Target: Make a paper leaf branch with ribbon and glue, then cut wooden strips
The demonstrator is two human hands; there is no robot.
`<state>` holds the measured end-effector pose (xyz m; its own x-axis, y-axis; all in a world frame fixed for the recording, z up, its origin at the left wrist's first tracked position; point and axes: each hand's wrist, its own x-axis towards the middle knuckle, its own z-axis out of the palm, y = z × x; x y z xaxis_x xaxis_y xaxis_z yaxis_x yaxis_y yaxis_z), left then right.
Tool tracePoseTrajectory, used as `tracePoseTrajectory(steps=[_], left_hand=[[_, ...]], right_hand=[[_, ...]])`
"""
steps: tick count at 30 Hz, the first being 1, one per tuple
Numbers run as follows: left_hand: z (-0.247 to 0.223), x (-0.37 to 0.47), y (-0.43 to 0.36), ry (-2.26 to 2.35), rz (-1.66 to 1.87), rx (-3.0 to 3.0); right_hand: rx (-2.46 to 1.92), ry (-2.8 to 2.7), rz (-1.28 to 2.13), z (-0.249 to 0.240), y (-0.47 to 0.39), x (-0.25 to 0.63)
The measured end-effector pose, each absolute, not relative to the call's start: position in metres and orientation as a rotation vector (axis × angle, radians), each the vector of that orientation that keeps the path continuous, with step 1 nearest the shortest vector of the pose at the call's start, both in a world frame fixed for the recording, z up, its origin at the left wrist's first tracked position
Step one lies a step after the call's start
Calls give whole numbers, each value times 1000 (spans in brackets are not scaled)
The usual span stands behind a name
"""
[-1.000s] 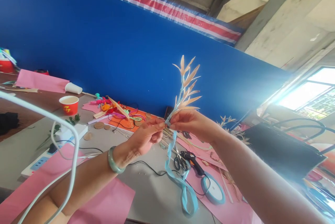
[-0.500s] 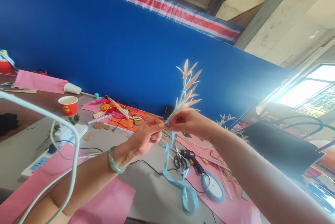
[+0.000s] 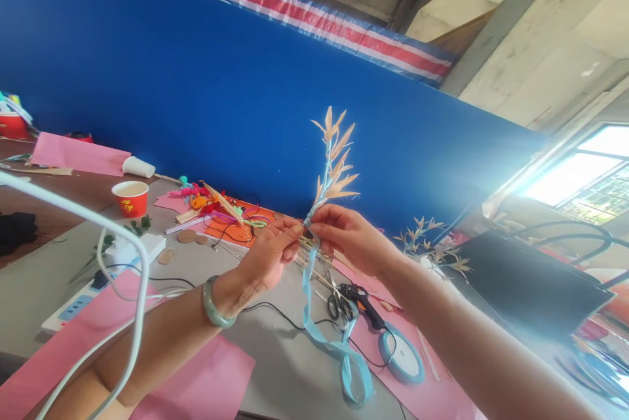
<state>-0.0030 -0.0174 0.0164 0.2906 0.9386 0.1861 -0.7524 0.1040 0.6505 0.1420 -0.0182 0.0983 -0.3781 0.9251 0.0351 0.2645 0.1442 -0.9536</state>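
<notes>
Between both hands stands an artificial leafy branch (image 3: 336, 156) with pale peach leaves and a stem wrapped in light blue. My left hand (image 3: 273, 251), a green bangle on its wrist, pinches the bottom of the stem between thumb and fingers. Close against it, my right hand (image 3: 348, 234) is closed on the light blue ribbon (image 3: 308, 292) where it meets the stem; its fingertips partly hide that spot. From there the ribbon hangs down to the table and loops near a ribbon spool (image 3: 401, 354).
Scissors (image 3: 336, 305) and a black glue gun (image 3: 364, 302) lie below my right hand. More pale-leaved branches (image 3: 422, 236) stand at right. A power strip (image 3: 83, 302), paper cup (image 3: 130, 198) and colourful craft bits (image 3: 201, 200) are leftward. A white cable (image 3: 142, 289) crosses the left foreground.
The branch has shifted a little to the left and stands slightly more upright. My right hand has moved left with it, while my left hand has stayed nearly still.
</notes>
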Motion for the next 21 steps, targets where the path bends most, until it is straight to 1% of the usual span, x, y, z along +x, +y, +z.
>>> tracePoseTrajectory(steps=[13,17,21], left_hand=[[16,-2,-18,366,1307,825],[15,-1,-16,367,1329,818],[11,0,-14,373,1434,843]], right_hand=[[-1269,-1759,1305,109,-15,143],[-1286,-1767,1212,106,-17,142],[-1257,-1771,1096,100,-22,137]])
